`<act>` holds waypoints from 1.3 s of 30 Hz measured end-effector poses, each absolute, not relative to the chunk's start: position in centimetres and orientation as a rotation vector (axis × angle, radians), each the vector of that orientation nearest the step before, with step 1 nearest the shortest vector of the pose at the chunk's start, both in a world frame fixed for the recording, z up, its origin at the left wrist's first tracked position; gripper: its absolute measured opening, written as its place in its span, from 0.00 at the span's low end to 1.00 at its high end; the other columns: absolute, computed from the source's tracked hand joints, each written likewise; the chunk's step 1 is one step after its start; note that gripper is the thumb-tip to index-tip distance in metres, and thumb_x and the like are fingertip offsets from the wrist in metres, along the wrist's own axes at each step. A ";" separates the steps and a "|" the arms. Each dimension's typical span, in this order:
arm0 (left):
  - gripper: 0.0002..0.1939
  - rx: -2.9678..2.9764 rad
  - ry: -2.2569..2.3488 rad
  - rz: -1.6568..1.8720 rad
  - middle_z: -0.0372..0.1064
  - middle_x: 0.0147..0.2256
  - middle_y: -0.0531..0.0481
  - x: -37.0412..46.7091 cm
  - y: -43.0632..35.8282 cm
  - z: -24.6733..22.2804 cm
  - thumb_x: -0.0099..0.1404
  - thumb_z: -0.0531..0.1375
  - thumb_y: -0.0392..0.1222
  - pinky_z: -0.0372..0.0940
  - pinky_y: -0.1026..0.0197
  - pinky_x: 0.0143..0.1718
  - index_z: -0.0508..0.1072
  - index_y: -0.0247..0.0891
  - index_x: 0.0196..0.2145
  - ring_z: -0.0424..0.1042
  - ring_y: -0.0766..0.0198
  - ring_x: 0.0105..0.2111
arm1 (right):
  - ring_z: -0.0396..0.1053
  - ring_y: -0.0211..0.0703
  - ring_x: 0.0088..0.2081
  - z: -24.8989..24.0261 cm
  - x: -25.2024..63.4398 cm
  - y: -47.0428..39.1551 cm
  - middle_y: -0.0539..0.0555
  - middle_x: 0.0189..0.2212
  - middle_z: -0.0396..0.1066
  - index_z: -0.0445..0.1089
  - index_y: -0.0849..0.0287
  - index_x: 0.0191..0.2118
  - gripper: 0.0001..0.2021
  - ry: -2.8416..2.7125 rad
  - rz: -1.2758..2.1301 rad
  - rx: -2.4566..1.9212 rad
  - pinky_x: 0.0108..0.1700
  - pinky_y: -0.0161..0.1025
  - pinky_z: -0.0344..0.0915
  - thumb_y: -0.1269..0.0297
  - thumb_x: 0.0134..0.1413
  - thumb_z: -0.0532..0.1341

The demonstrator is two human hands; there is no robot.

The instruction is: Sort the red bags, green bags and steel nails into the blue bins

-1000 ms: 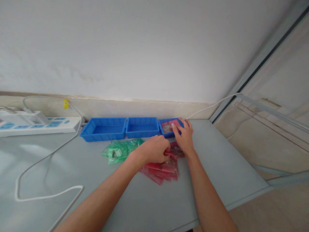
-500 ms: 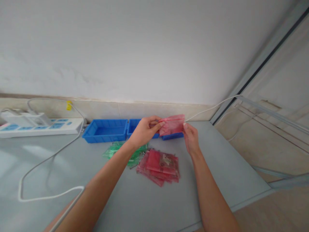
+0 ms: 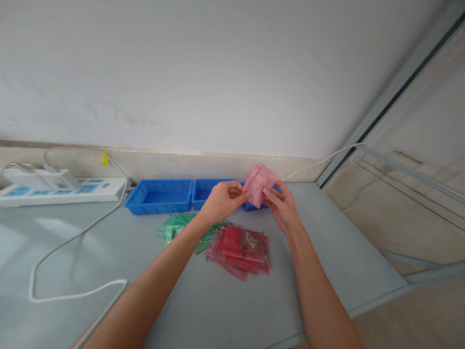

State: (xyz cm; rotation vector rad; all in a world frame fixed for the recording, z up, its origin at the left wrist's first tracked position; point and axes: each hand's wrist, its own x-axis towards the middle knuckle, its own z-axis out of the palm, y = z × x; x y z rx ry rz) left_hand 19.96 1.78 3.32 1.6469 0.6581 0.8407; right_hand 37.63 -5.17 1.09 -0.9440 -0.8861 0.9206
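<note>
A crumpled pink plastic bag is held up between both hands, over the blue trays. The fingers of my left hand pinch its left edge. From the right, my right hand grips the bag with thumb and fingers. Several pink bags lie in a stack on the grey table below, small parts showing inside the top one. Beside them, partly behind my left forearm, are green bags and some metal pieces.
Blue trays stand in a row along the wall, the rightmost partly hidden by the hands. A white power strip is at the far left. A white cable loops over the table's left side.
The held pink bag has been turned and bunched, its seal strip now slanting at upper left. My right hand has shifted left and regripped it; my left hand has moved slightly right.
</note>
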 end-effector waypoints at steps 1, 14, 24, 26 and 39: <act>0.13 1.722 0.674 0.823 0.78 0.27 0.48 19.9 1.7 3.3 0.55 0.67 0.49 0.71 0.62 0.34 0.73 0.36 0.27 0.78 0.60 0.30 | 0.77 0.41 0.34 1.1 37.7 -5.2 0.48 0.35 0.80 0.71 0.52 0.45 0.23 -0.894 0.922 -0.957 0.38 0.37 0.75 0.57 0.42 0.76; 0.22 2.184 0.900 0.620 0.80 0.29 0.48 19.0 1.6 4.3 0.62 0.62 0.61 0.65 0.64 0.30 0.81 0.38 0.30 0.77 0.58 0.29 | 0.71 0.45 0.32 -0.5 39.7 -4.5 0.51 0.31 0.77 0.73 0.57 0.48 0.19 -0.998 0.174 -1.283 0.38 0.41 0.68 0.66 0.47 0.61; 0.12 2.431 0.602 0.263 0.80 0.32 0.48 17.4 1.9 4.8 0.63 0.63 0.48 0.66 0.64 0.34 0.83 0.40 0.37 0.78 0.59 0.32 | 0.68 0.49 0.33 3.5 40.0 -0.8 0.55 0.25 0.72 0.76 0.56 0.40 0.16 -1.496 -0.229 -1.929 0.40 0.42 0.61 0.75 0.50 0.53; 0.15 2.484 0.576 0.123 0.81 0.36 0.46 17.3 1.5 4.9 0.59 0.67 0.50 0.66 0.63 0.37 0.83 0.40 0.41 0.78 0.57 0.36 | 0.68 0.54 0.38 3.6 39.6 0.2 0.59 0.29 0.74 0.76 0.56 0.43 0.17 -1.622 -0.307 -2.033 0.43 0.45 0.60 0.75 0.50 0.56; 0.32 2.611 0.622 -0.189 0.76 0.48 0.42 18.1 0.6 4.5 0.49 0.74 0.51 0.67 0.61 0.44 0.78 0.41 0.52 0.75 0.49 0.48 | 0.71 0.51 0.38 1.7 39.3 -2.8 0.58 0.34 0.76 0.78 0.55 0.33 0.07 -1.728 -0.274 -2.019 0.44 0.44 0.64 0.64 0.57 0.61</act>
